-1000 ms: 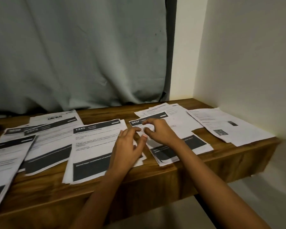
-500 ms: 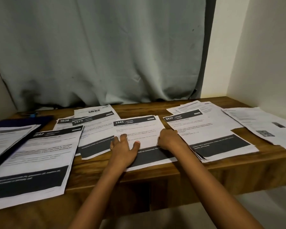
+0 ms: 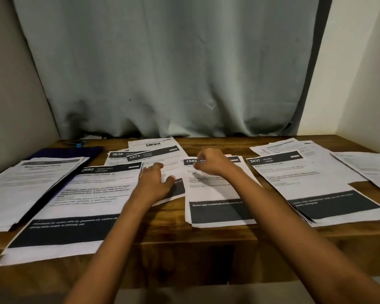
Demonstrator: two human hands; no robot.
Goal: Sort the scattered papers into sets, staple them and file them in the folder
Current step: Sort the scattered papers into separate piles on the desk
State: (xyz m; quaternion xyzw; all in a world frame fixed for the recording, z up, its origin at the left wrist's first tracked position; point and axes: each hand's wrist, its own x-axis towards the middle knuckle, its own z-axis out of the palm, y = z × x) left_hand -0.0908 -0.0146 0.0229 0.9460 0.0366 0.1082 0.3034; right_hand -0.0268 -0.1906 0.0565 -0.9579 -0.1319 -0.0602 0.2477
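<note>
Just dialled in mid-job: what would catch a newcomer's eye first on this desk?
White printed sheets with black bands cover the brown wooden desk: sheet 2692 at left, sheet 1345 in the middle, sheet 2437 at right. The left hand lies flat on paper while the right hand curls its fingers at the top of sheet 1345. A dark blue folder lies far left under a paper stack.

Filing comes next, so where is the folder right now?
Head view: the dark folder lies far left on the table, partly under a paper stack, just left of sheet 3638.
</note>
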